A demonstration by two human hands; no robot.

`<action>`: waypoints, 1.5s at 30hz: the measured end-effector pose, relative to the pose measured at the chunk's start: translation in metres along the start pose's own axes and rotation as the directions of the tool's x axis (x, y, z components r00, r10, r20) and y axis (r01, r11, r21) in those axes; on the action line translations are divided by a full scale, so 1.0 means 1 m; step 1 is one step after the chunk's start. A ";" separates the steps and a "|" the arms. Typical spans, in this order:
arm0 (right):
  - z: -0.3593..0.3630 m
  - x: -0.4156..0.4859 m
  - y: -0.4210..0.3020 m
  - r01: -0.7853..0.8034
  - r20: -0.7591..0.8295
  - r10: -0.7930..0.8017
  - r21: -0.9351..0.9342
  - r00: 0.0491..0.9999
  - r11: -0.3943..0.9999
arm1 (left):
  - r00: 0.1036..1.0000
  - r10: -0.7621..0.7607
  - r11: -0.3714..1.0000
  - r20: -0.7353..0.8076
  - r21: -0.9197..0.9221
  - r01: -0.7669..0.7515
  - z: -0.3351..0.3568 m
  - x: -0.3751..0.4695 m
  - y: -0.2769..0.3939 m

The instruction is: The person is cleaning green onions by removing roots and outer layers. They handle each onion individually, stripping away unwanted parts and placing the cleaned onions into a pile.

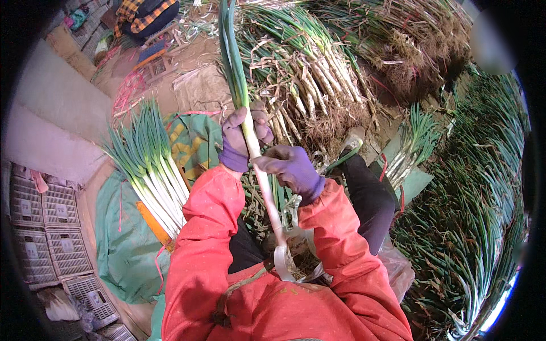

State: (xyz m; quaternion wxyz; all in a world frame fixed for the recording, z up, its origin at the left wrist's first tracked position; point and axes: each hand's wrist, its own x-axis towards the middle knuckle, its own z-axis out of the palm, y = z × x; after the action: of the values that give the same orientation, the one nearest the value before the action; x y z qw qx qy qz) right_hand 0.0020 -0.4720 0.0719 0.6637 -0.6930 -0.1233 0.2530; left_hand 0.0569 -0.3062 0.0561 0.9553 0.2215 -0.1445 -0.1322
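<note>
A single long Welsh onion (251,136) slants upright in front of my chest, green leaves up and white shank down. My left hand (239,134), in a purple-and-grey glove, wraps around it where green turns to white. Just below, my gloved right hand (294,170) pinches the shank's side with thumb and forefinger. A pale strip of outer skin (281,262) curls loose at the onion's lower end, near my lap. To the left, a row of cleaned Welsh onions (153,174) leans on an orange support (149,221).
Untrimmed Welsh onions with dry leaves and roots (315,81) lie heaped ahead; another large heap (460,192) spans the right. A smaller bunch (409,149) rests right of my knee. Plastic crates (64,251) stand left beyond a green sheet (123,260). Another person (147,17) crouches far left.
</note>
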 end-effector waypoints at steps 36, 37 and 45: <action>0.042 -0.106 0.038 -0.261 0.076 0.254 0.101 0.964 0.960 | 0.931 0.226 0.881 -0.287 0.467 -0.070 -0.011 0.006 0.044; 0.036 -0.112 0.051 -0.264 0.066 0.256 0.290 0.965 0.920 | 0.884 0.278 0.872 -0.375 0.486 -0.068 -0.016 0.005 0.046; 0.024 -0.115 0.053 -0.059 0.090 0.040 0.224 0.995 0.973 | 0.817 0.037 0.868 -0.575 0.424 0.259 0.004 -0.007 -0.007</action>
State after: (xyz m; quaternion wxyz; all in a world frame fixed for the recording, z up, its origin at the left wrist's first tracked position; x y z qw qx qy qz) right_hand -0.1156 -0.5143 0.0419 0.7259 -0.6045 -0.1042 0.3110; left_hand 0.0476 -0.3118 0.0543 0.8581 0.4906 0.1303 -0.0777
